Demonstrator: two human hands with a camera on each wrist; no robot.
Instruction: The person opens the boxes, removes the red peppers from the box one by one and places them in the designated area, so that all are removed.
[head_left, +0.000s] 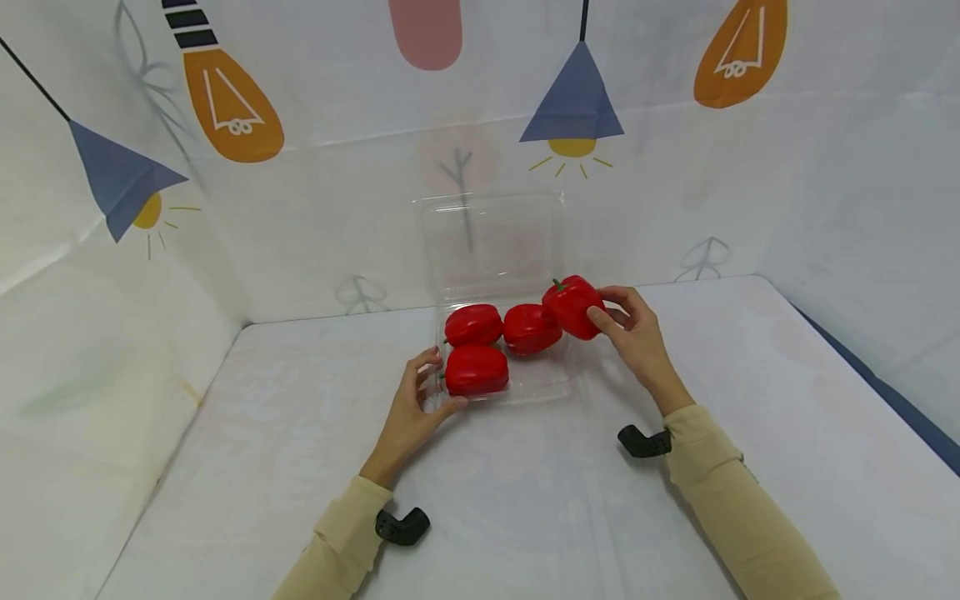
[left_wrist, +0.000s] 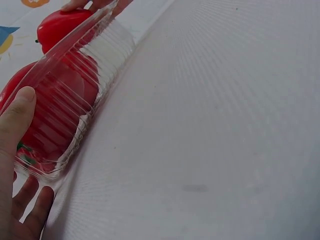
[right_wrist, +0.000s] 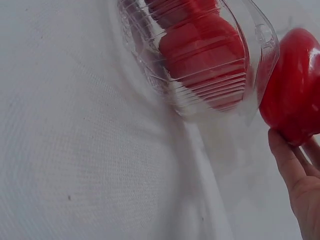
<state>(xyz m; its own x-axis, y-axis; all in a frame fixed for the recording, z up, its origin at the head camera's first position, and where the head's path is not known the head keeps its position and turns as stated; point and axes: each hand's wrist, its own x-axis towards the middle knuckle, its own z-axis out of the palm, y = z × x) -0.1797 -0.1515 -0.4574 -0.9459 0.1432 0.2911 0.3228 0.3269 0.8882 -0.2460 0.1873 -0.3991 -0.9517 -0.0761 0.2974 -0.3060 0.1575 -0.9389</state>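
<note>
A clear plastic clamshell box (head_left: 536, 390) lies on the table with its transparent lid (head_left: 491, 242) raised at the back. Inside it are three red bell peppers: one at back left (head_left: 474, 325), one at front left (head_left: 476, 370), one at back middle (head_left: 532, 329). My left hand (head_left: 412, 412) holds the box's front left corner, thumb at the front rim and fingers along the left side. Between thumb and fingers, my right hand (head_left: 637, 342) grips another red bell pepper (head_left: 572, 307) over the box's back right. Its green stem points up and left. In the right wrist view this pepper (right_wrist: 295, 85) sits outside the box wall.
The white-covered table (head_left: 540, 508) spreads around the box. Behind it hangs a white cloth wall (head_left: 337, 217) printed with lamps and bulbs, and the raised lid stands close to it. A black wrist device (head_left: 402, 527) sits on the left sleeve, another (head_left: 643, 442) on the right.
</note>
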